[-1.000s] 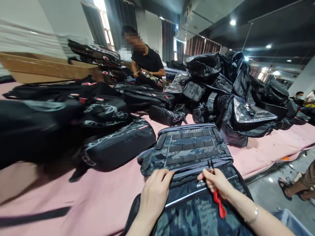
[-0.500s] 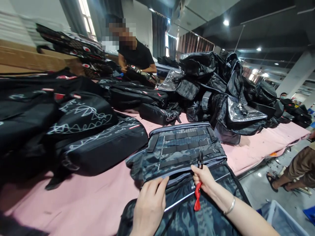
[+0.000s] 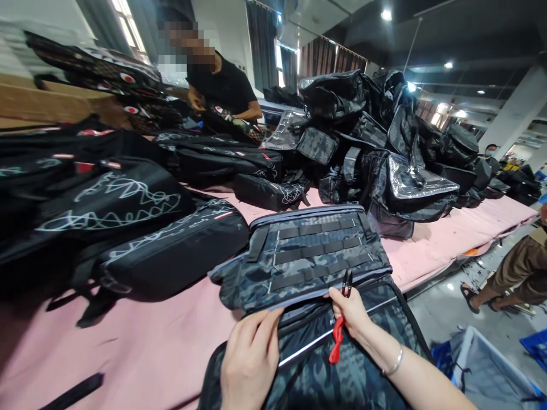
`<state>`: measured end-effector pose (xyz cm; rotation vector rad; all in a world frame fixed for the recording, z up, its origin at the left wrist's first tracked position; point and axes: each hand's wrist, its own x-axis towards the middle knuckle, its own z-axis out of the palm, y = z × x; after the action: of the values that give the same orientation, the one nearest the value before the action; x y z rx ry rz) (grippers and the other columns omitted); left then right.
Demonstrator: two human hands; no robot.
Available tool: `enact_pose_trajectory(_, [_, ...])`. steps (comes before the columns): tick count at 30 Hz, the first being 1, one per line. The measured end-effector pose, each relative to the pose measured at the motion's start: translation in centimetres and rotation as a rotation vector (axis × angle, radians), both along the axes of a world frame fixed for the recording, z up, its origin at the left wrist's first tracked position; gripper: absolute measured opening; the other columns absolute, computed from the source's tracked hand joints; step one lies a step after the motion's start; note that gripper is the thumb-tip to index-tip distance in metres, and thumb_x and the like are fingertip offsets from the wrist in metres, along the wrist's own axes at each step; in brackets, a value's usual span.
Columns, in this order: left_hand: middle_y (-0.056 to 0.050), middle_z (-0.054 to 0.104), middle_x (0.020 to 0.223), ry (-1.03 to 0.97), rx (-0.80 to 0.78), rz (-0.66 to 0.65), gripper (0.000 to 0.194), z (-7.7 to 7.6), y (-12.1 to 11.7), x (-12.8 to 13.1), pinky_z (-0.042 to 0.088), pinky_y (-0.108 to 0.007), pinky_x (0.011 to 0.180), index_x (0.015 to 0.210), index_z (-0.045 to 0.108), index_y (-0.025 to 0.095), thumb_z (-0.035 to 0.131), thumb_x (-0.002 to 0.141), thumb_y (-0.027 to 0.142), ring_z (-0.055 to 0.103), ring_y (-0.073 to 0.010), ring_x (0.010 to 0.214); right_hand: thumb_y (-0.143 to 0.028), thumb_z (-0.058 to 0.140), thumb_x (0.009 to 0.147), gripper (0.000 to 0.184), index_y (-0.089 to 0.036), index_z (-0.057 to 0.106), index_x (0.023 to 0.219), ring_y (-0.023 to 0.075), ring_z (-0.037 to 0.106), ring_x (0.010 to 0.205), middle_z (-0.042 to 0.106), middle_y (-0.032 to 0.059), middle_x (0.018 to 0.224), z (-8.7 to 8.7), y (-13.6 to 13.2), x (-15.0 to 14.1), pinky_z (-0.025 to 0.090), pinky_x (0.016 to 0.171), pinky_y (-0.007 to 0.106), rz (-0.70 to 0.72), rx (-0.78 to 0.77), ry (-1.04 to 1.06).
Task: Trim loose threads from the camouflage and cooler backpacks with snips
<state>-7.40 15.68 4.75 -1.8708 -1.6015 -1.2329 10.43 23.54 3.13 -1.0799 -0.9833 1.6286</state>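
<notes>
Nearest, a person's L hand (image 3: 250, 356) is palm down on a dark camo bag (image 3: 320, 250), fingers bent and close tog. at its grey zip edge; can't tell if they pinch the fabric. R hand (image 3: 350, 313), w/ a silver bangle (image 3: 398, 361) on the wrist, is closed round small black snips (image 3: 347, 285), tips up, just R of the L hand; a red tie (image 3: 337, 340) hangs below the fist. The bag lies front & ctr under both hands, webbing rows on its upper part, white stripe across the lower. It's on a table (image 3: 171, 347) w/ pink cover. Near L, a black strap (image 3: 77, 393); beyond it, black bags (image 3: 179, 256) w/ white scribble print. Lower R, on the floor, a grey-blue bin (image 3: 487, 364); past it, sb. in brown trousers (image 3: 517, 273) & sandals. Behind the bag, approx. ctr-R, a pile of camo bags (image 3: 363, 131), some w/ shiny clear plastic. Far L, a cardboard box (image 3: 64, 102); a co-worker in black tee (image 3: 224, 85) handles a patterned item. Far R, a masked person (image 3: 490, 154).
</notes>
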Motion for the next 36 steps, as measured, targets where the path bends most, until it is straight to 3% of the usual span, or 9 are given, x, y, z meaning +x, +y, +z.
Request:
enact_pose_trajectory(6, [-0.006, 0.064, 0.085, -0.014, 0.048, 0.014, 0.015, 0.0, 0.0, 0.2, 0.046, -0.03, 0.077, 0.095, 0.061, 0.017, 0.057, 0.081, 0.018, 0.059, -0.0172, 0.078, -0.059, 0.067, 0.063, 0.048, -0.012, 0.062, 0.071, 0.0017, 0.013, 0.037, 0.019, -0.0142, 0.04, 0.5, -0.2, 0.4, 0.011, 0.036, 0.018, 0.036, 0.023, 0.01])
enact_pose_trajectory(10, [-0.004, 0.068, 0.09, 0.108, -0.059, 0.053, 0.021, 0.0, 0.1, 0.7, 0.045, -0.032, 0.072, 0.102, 0.062, 0.02, 0.054, 0.083, 0.024, 0.058, -0.0203, 0.081, -0.058, 0.063, 0.066, 0.046, -0.013, 0.066, 0.077, 0.0027, 0.014, 0.037, 0.02, -0.0128, 0.042, 0.8, -0.4, 0.5, 0.014, 0.037, 0.018, 0.042, 0.08, -0.043])
enact_pose_trajectory(13, [-0.003, 0.069, 0.085, 0.048, -0.227, 0.068, 0.02, 0.5, 0.3, 0.9, 0.043, -0.034, 0.067, 0.094, 0.065, 0.023, 0.049, 0.085, 0.03, 0.056, -0.0227, 0.081, -0.049, 0.065, 0.068, 0.035, -0.016, 0.07, 0.08, 0.0073, 0.037, 0.042, 0.045, -0.0049, 0.048, 1.3, -1.0, 0.4, 0.031, 0.042, 0.02, 0.014, 0.157, -0.11])
enact_pose_trajectory(15, [-0.002, 0.068, 0.08, -0.119, -0.366, -0.006, 0.022, 1.0, 0.4, 0.6, 0.044, -0.033, 0.069, 0.081, 0.066, 0.024, 0.047, 0.085, 0.035, 0.056, -0.0212, 0.079, -0.039, 0.063, 0.072, 0.025, -0.02, 0.071, 0.085, 0.014, 0.055, 0.062, 0.064, 0.0024, 0.07, 1.9, -1.6, 0.4, 0.043, 0.058, 0.024, 0.0, 0.294, -0.251])
enact_pose_trajectory(17, [-0.001, 0.067, 0.077, -0.299, -0.474, -0.086, 0.027, 1.3, 0.6, 0.1, 0.045, -0.032, 0.07, 0.073, 0.064, 0.024, 0.046, 0.084, 0.04, 0.057, -0.0192, 0.078, -0.03, 0.058, 0.076, 0.022, -0.024, 0.07, 0.093, 0.0169, 0.06, 0.075, 0.069, 0.0028, 0.084, 2.8, -2.1, 0.3, 0.044, 0.071, 0.027, 0.058, 0.488, -0.501])
enact_pose_trajectory(19, [0.0, 0.067, 0.077, -0.395, -0.514, -0.122, 0.028, 1.6, 0.7, -0.3, 0.047, -0.031, 0.07, 0.071, 0.064, 0.024, 0.047, 0.083, 0.044, 0.058, -0.0184, 0.078, -0.024, 0.054, 0.077, 0.022, -0.025, 0.069, 0.093, 0.0159, 0.061, 0.068, 0.068, 0.0005, 0.076, 3.8, -2.3, 0.2, 0.043, 0.068, 0.025, 0.157, 0.621, -0.739])
enact_pose_trajectory(26, [-0.003, 0.062, 0.08, -0.135, -0.072, -0.061, 0.013, 2.4, -0.2, 1.6, 0.045, -0.029, 0.073, 0.088, 0.065, 0.022, 0.055, 0.083, 0.028, 0.057, -0.0158, 0.077, -0.027, 0.059, 0.069, 0.015, -0.017, 0.061, 0.059, 0.0088, 0.045, 0.05, 0.052, -0.0049, 0.052, 4.9, -0.6, -0.7, 0.033, 0.05, 0.019, 0.217, 0.435, -0.648])
enact_pose_trajectory(31, [-0.003, 0.062, 0.078, -0.027, -0.067, -0.059, 0.013, 2.2, 0.0, 2.7, 0.044, -0.026, 0.069, 0.088, 0.063, 0.019, 0.055, 0.083, 0.028, 0.057, -0.0147, 0.073, -0.029, 0.057, 0.069, 0.02, -0.017, 0.055, 0.053, 0.0074, 0.035, 0.046, 0.042, -0.0069, 0.047, 4.6, -0.6, -1.1, 0.028, 0.047, 0.019, 0.185, 0.42, -0.645])
enact_pose_trajectory(36, [-0.002, 0.062, 0.076, -0.046, -0.201, 0.035, 0.02, 2.7, 0.3, 3.1, 0.043, -0.028, 0.065, 0.08, 0.062, 0.018, 0.053, 0.084, 0.036, 0.058, -0.0168, 0.072, -0.027, 0.056, 0.069, 0.017, -0.017, 0.059, 0.056, 0.0087, 0.041, 0.049, 0.049, -0.0055, 0.05, 5.2, -1.4, -1.3, 0.03, 0.051, 0.02, 0.129, 0.436, -0.668])
